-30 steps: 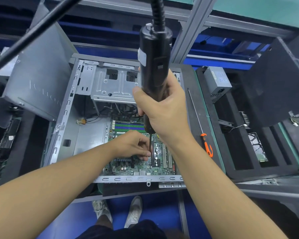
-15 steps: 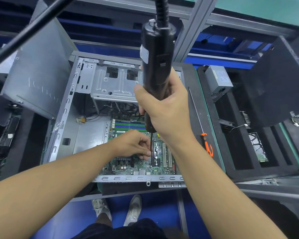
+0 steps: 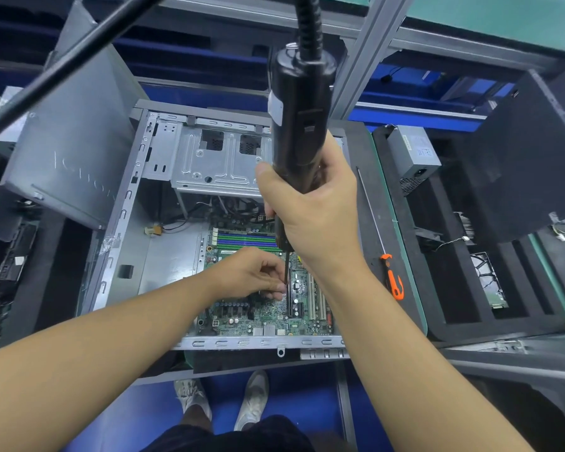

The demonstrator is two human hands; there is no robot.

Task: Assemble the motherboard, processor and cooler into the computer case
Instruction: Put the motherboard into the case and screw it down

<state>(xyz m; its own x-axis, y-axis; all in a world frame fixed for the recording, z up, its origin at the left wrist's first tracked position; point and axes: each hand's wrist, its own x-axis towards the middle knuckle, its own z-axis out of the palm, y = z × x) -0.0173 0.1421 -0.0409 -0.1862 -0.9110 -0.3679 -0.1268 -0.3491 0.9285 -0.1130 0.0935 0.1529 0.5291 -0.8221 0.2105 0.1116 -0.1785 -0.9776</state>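
The open grey computer case (image 3: 124,223) lies flat with the green motherboard (image 3: 258,316) inside it. My right hand (image 3: 317,216) grips a black electric screwdriver (image 3: 299,119) that stands upright over the board, hanging from a cable above. Its thin bit (image 3: 287,272) points down at the board's middle. My left hand (image 3: 252,277) reaches into the case and pinches the bit near its tip with curled fingers. What lies under the tip is hidden by my fingers.
An orange-handled long screwdriver (image 3: 392,282) lies on the mat right of the case. A grey power supply (image 3: 413,154) and foam trays (image 3: 463,298) with parts sit at the right. The case's side panel (image 3: 69,151) leans at the left. My feet (image 3: 222,402) show below.
The view has shifted slightly, and the electric screwdriver with my right hand sits a little higher in frame. My left hand stays at the bit tip.
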